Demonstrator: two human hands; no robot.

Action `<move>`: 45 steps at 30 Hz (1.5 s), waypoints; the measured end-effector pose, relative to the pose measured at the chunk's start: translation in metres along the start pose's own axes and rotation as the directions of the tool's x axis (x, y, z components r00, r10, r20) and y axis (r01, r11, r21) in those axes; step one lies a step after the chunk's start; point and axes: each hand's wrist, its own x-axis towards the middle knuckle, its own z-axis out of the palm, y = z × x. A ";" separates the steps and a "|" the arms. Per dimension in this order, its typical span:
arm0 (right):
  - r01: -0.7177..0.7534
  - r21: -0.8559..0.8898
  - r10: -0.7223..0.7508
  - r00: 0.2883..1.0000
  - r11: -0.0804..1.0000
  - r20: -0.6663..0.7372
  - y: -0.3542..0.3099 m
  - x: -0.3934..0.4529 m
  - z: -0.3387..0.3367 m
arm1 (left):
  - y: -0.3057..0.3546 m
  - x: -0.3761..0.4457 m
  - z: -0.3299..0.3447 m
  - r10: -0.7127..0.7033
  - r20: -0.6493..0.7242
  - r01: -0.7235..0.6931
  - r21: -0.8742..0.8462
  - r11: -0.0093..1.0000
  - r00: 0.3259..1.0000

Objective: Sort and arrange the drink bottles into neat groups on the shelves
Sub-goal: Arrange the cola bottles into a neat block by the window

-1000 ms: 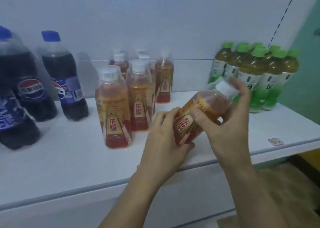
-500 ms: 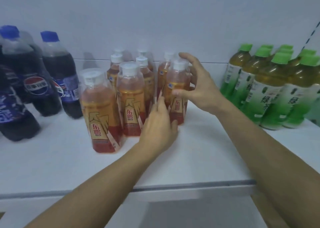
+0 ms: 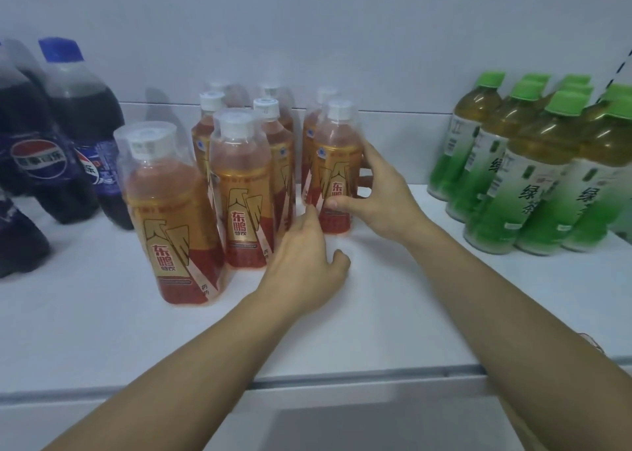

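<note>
Several orange energy-drink bottles with white caps stand in a cluster on the white shelf point(image 3: 393, 313). The rightmost front orange bottle point(image 3: 337, 163) stands upright, and my right hand point(image 3: 379, 194) wraps its lower right side, thumb on the label. My left hand point(image 3: 304, 262) hovers low in front of it, fingertips near the bottle's base, holding nothing. A larger orange bottle point(image 3: 171, 218) stands nearest me at the left of the cluster.
Dark cola bottles point(image 3: 78, 136) with blue caps stand at the left. Several green tea bottles point(image 3: 533, 177) with green caps are grouped at the right. The white back wall rises behind; the shelf's front edge point(image 3: 307, 380) runs below my forearms.
The orange bottle went from tilted in both hands to upright on the shelf beside the cluster. My right hand slid from its cap down to its side; my left hand drew back.
</note>
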 end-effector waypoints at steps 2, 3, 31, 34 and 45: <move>-0.007 0.032 0.008 1.000 0.999 -0.014 0.002 0.001 0.007 | 0.001 -0.001 -0.001 0.015 0.004 -0.015 0.002 1.000 1.000; -0.008 0.047 0.008 1.000 0.999 -0.015 0.004 0.002 0.008 | 0.001 -0.002 -0.002 0.019 0.003 -0.019 0.002 1.000 1.000; 0.397 -0.110 -0.387 0.916 0.911 0.103 -0.154 -0.098 0.137 | -0.127 -0.134 -0.205 0.096 0.381 -0.176 0.181 0.968 0.920; 0.286 -0.046 -0.274 0.945 0.957 0.178 -0.180 -0.092 0.202 | -0.165 -0.151 -0.245 -0.038 0.318 -0.020 0.177 0.984 0.947; 0.012 0.139 -0.065 0.921 0.990 0.383 -0.245 -0.051 0.395 | -0.324 -0.187 -0.373 -0.351 -0.007 0.343 0.238 0.909 0.936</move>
